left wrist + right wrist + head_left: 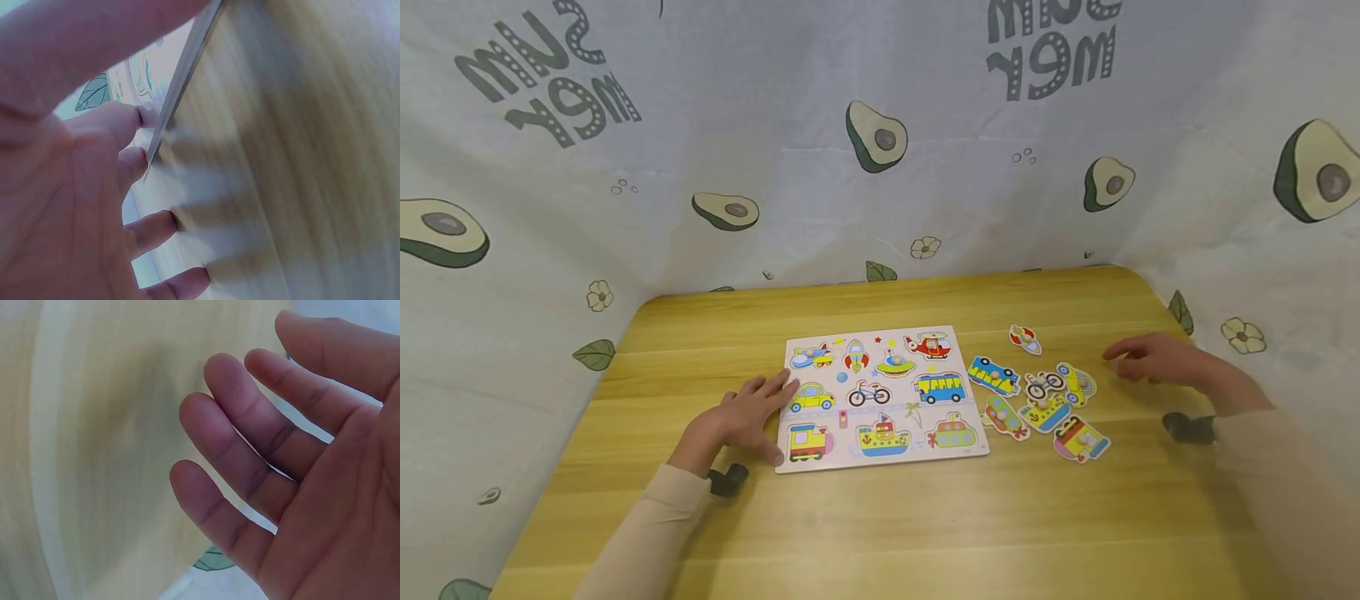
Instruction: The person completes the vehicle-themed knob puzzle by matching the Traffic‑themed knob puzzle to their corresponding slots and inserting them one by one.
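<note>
Puzzle board (868, 410), lying flat on the wooden table (925, 533), to the left of a group of loose pieces. In its upper row we see the plane (811, 356), the flying saucer (896, 362) and the helicopter (932, 344), each bearing a knob. The left hand (741, 421) rests at the board's left edge, its grip spread: the thumb (771, 452) meets the lower left corner, and in the left wrist view some fingertips (164, 228) reach the table. Beside the board we find the bus piece (992, 375), submarine piece (1004, 417), bicycle piece (1045, 385), car piece (1078, 385), ship piece (1045, 413) and train piece (1081, 439) close together, with the rocket piece (1024, 339) slightly apart behind them. The right hand (1165, 362) is to the right of these pieces, well apart from the board; its grip is loose, the fingers gently bent and holding nothing. Behind the table we note a pale cloth (775, 125) printed with avocados (877, 137), leaves (597, 354) and flowers (925, 247).
</note>
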`<state>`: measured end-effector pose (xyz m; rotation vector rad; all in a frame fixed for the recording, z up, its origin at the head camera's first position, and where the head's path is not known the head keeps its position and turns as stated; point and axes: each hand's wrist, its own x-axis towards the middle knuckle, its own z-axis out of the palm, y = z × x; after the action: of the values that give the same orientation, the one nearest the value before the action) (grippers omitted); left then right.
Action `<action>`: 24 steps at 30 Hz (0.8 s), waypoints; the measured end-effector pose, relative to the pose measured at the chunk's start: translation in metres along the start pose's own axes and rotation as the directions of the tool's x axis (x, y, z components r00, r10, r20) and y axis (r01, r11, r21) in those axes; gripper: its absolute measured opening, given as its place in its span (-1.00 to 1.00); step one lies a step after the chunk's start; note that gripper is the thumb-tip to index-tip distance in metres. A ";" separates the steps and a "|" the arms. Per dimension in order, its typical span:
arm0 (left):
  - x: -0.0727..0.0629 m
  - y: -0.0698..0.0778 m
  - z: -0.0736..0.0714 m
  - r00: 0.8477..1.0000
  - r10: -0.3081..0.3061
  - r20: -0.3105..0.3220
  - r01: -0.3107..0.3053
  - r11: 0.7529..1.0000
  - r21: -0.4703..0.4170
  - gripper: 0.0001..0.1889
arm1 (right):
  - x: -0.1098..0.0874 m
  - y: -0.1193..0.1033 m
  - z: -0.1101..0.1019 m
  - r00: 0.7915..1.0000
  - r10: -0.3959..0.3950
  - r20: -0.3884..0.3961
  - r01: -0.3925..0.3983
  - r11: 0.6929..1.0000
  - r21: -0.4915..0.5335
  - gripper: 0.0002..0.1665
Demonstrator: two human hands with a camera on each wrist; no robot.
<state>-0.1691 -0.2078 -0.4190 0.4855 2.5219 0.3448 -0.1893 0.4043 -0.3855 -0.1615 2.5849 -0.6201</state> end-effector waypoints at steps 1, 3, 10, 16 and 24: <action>0.000 0.000 0.000 1.000 -0.002 0.002 0.002 1.000 0.000 0.22 | 0.000 0.000 0.002 1.000 -0.010 -0.013 0.010 1.000 -0.021 -0.51; 0.000 -0.001 0.001 1.000 -0.004 0.002 0.004 1.000 0.001 0.22 | 0.001 -0.003 0.007 0.998 -0.044 -0.046 0.041 0.997 -0.067 -0.56; 0.001 -0.002 0.001 1.000 0.002 -0.006 -0.002 1.000 0.006 0.22 | 0.011 -0.023 0.022 0.967 -0.166 -0.192 0.124 0.970 -0.210 -0.80; 0.000 -0.001 0.001 1.000 0.003 0.000 -0.003 1.000 0.003 0.21 | 0.028 -0.045 0.037 0.940 -0.221 -0.261 0.171 0.965 -0.201 -0.76; 0.000 0.001 0.001 1.000 0.001 -0.002 -0.001 1.000 0.004 0.21 | 0.055 -0.076 0.046 0.948 -0.160 -0.275 0.119 0.980 -0.161 -0.53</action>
<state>-0.1682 -0.2066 -0.4192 0.4880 2.5251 0.3410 -0.2152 0.3061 -0.4100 -0.3264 2.9211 -0.5413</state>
